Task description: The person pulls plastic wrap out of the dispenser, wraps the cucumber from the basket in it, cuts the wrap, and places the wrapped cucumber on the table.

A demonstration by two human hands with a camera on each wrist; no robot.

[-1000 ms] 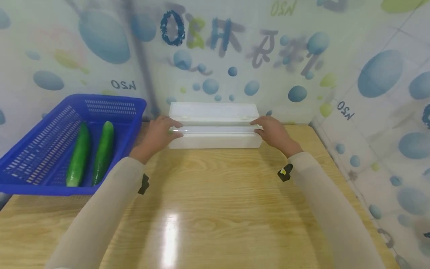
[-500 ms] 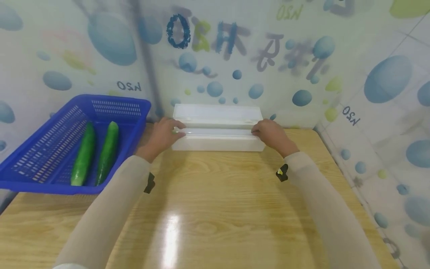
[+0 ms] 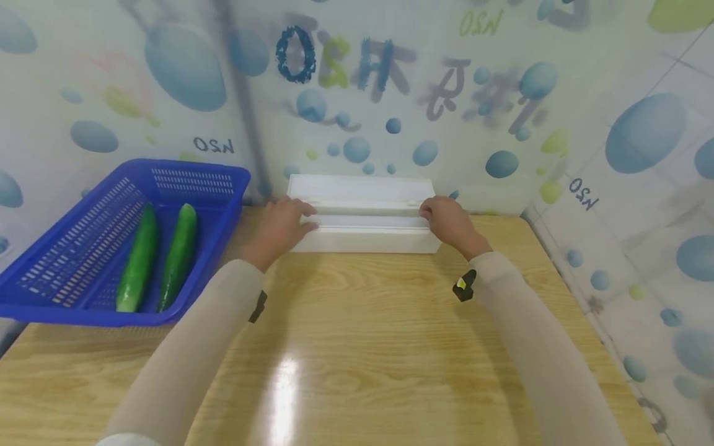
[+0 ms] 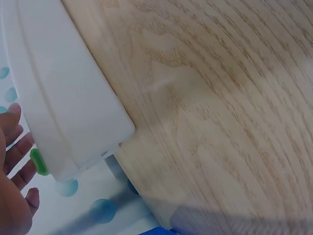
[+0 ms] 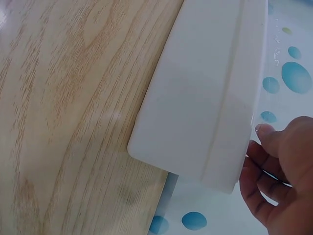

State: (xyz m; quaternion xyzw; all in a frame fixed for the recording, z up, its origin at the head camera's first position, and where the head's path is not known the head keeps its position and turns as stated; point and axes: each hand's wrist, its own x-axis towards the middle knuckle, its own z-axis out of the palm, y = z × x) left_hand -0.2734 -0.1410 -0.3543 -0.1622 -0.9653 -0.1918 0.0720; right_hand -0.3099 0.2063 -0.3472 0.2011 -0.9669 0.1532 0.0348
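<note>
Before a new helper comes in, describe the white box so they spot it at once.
Find the table, then its far edge by the patterned wall. The white box is there, between left hand and right hand. Unlike the blue basket to its left, it's long and narrow.

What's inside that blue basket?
Inside the blue basket, a left cucumber and a right cucumber lie side by side, both green. What lies directly beneath them is covered and cannot be seen.

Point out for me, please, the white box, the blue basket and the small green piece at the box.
White box (image 3: 362, 241): head view, on its front wall.
Blue basket (image 3: 111, 319): head view, on its near rim.
Green piece (image 4: 39, 162): left wrist view, on its middle.
</note>
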